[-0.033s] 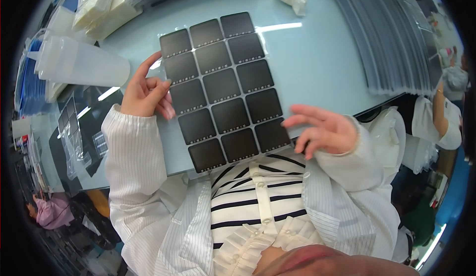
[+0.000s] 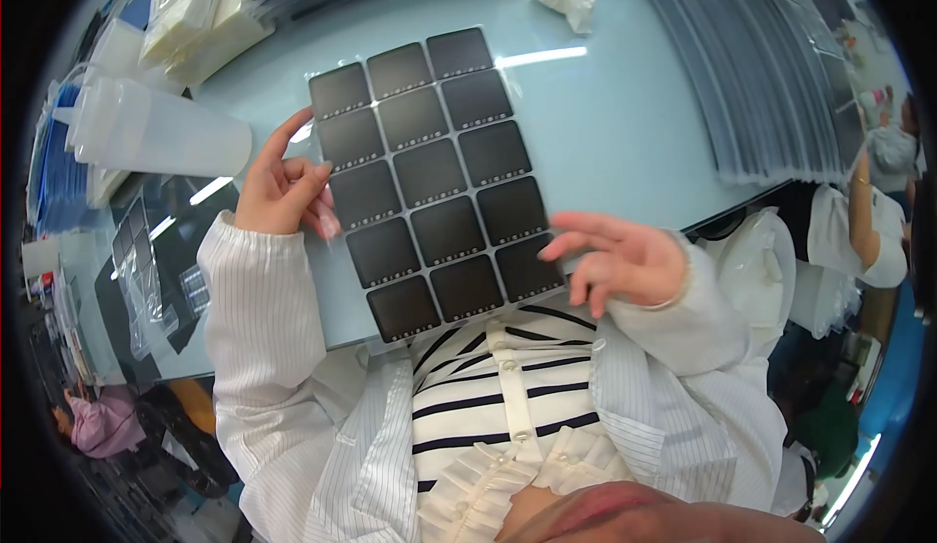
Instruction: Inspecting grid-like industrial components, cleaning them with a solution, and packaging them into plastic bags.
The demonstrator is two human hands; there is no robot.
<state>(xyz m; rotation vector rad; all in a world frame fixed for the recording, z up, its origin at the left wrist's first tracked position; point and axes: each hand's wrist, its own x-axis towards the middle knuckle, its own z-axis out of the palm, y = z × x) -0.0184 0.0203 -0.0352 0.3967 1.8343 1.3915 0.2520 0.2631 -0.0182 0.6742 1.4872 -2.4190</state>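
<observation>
The table [image 2: 634, 133] was pale blue and glossy. The left hand [image 2: 278, 190] was pinching the left edge of a sheet of dark panels [image 2: 429, 170], which was just to the right of this hand. The right hand [image 2: 630, 265] was loosely open at the sheet's lower right corner; whether it touched, I could not tell. A translucent jug [image 2: 166, 128] was to the left of the left hand.
</observation>
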